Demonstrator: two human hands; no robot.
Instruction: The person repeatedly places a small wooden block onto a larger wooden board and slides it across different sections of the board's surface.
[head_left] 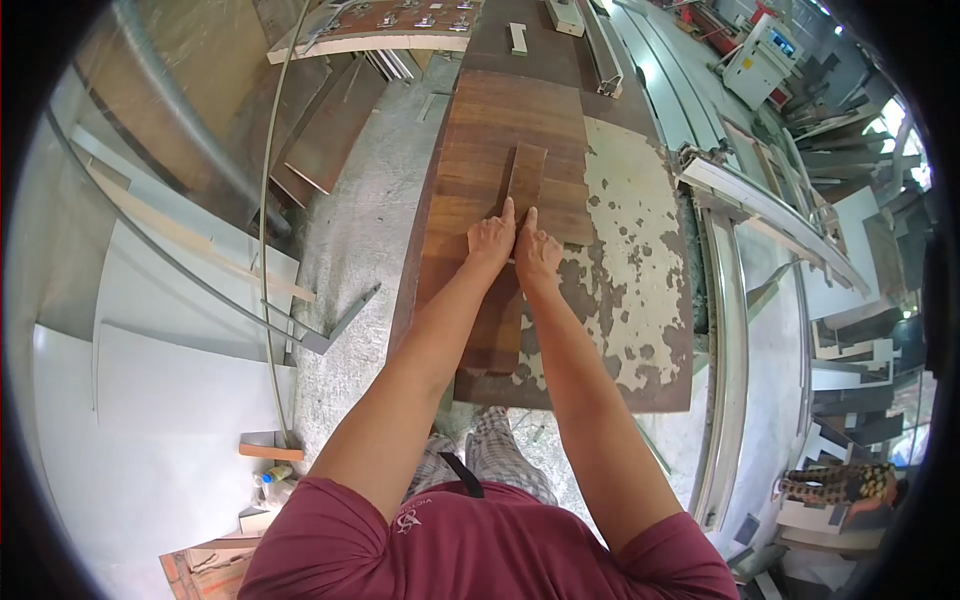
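Note:
A narrow brown wooden strip (527, 175) lies lengthwise on a larger wood-grain board (475, 130). My left hand (490, 242) grips the strip's left edge near its close end, its index finger stretched forward along it. On the opposite edge, my right hand (538, 252) is closed in the same way, index finger pointing ahead. Both hands rest low over the board, close together, and the palms hide the near end of the strip. Beneath the board is a worktop (635, 270) with a patchy, peeling pale surface.
To the right runs a metal rail (725, 350) with a sliding crossbar (770, 215). A small pale block (518, 39) lies at the worktop's far end. White panels (190, 390) lean at left beside a hanging cable (268, 200). Another person (850, 485) is at far right.

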